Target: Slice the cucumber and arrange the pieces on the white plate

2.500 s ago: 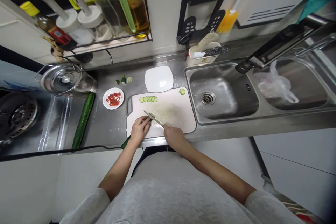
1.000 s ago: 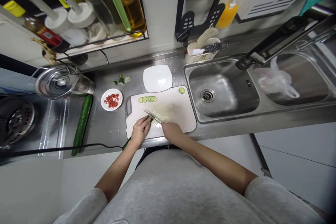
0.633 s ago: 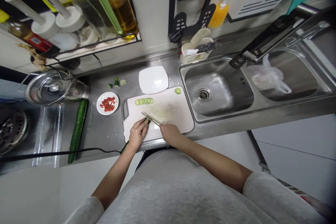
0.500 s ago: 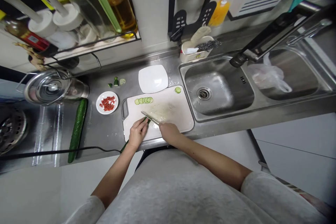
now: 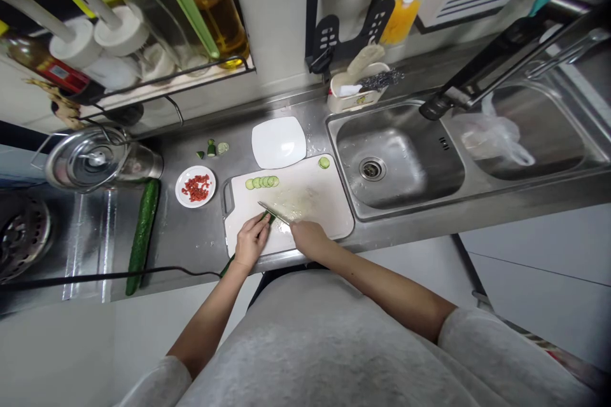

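Stainless-steel counter (image 5: 191,235), wet in spots, runs from the hob side to a double sink (image 5: 405,156). At far left stands a lidded pot (image 5: 138,165); a whole cucumber (image 5: 142,235) lies lengthwise in front of it, apparently parked out of the knife's way. Next, a small plate (image 5: 211,191) contains chopped red pieces (image 5: 196,188), presumably to keep them separate from the green. Cucumber trimmings (image 5: 211,150) sit behind the plate, off the cutting board (image 5: 329,203), likely set aside as waste.

Left hand (image 5: 251,241): fingers bunched together and curled, pinching the held cucumber (image 5: 228,266) against the board's near left part; one end protrudes behind the wrist. Grip appears intended to steady it beside the blade. Beyond the fingers, a row of slices (image 5: 262,182) overlaps in a neat line, probably arranged to leave the middle of the board free.

Knife (image 5: 274,211) slants across the held cucumber's cut end, tip towards the far left. White dish (image 5: 278,142) stands just behind the board; contact between them is unclear. Right hand (image 5: 308,238): closed in a fist around the handle, which is hidden. One lone slice (image 5: 323,163) rests in the board's far right corner.
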Demonstrator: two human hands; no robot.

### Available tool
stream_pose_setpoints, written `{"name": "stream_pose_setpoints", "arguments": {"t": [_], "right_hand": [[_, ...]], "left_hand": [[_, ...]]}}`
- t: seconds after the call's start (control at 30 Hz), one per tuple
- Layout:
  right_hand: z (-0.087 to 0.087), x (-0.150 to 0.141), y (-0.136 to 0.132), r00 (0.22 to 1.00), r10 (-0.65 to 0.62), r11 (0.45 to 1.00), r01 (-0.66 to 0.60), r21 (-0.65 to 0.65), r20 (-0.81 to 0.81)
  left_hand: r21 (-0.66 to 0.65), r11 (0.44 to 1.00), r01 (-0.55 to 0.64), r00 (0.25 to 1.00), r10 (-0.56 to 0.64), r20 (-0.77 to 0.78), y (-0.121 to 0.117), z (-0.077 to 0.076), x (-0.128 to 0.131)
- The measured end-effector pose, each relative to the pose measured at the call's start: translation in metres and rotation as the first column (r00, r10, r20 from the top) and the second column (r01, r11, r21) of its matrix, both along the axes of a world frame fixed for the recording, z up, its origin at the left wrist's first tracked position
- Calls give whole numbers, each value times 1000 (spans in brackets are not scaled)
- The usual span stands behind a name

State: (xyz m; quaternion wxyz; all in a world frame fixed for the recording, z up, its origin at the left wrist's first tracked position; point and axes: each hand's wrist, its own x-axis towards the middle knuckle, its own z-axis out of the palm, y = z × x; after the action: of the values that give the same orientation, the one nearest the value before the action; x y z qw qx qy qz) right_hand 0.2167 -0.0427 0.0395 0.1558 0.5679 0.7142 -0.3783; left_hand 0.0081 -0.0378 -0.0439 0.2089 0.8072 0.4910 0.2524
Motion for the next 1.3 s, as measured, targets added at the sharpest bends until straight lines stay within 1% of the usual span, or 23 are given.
{"name": "stream_pose_setpoints", "arguments": {"t": [0.17, 0.33, 0.57, 0.67, 0.77, 0.83, 1.0, 1.1, 1.17, 1.23, 1.3], "right_hand": [[-12, -3, -2, 1000, -24, 998, 25, 55, -19], [-15, -4, -6, 999, -41, 997, 41, 63, -4], [-12, -2, -11, 997, -82, 993, 81, 90, 6], [-10, 3, -12, 994, -106, 988, 105, 112, -2], [-5, 12, -14, 994, -112, 987, 110, 116, 15], [0, 19, -16, 991, -123, 985, 116, 124, 49], [8, 36, -27, 981, -162, 962, 133, 240, 108], [7, 43, -34, 974, -162, 943, 105, 316, 157], [6, 47, -38, 972, -147, 935, 76, 347, 184], [6, 51, -41, 972, -130, 929, 50, 366, 197], [8, 53, -45, 975, -111, 922, 28, 386, 193]], "left_hand": [[-3, 1000, 3, 1000, -3, 5, 1, 3, 2], [7, 1000, -3, 1000, 3, 13, 0, 4, 2], [62, 998, 1, 1000, 0, -26, -3, 4, 4], [61, 998, -23, 997, 27, -74, -5, 6, 5], [12, 998, -58, 991, 59, -123, -8, 9, 6], [-8, 996, -86, 988, 84, -127, -9, 11, 8], [2, 981, -194, 978, 194, -81, -10, 16, 16], [12, 964, -265, 963, 266, -33, -6, 21, 24], [11, 958, -288, 958, 288, -5, -2, 26, 31], [-10, 963, -268, 963, 268, 8, 3, 35, 38], [-60, 979, -196, 981, 196, -7, 10, 45, 46]]}}
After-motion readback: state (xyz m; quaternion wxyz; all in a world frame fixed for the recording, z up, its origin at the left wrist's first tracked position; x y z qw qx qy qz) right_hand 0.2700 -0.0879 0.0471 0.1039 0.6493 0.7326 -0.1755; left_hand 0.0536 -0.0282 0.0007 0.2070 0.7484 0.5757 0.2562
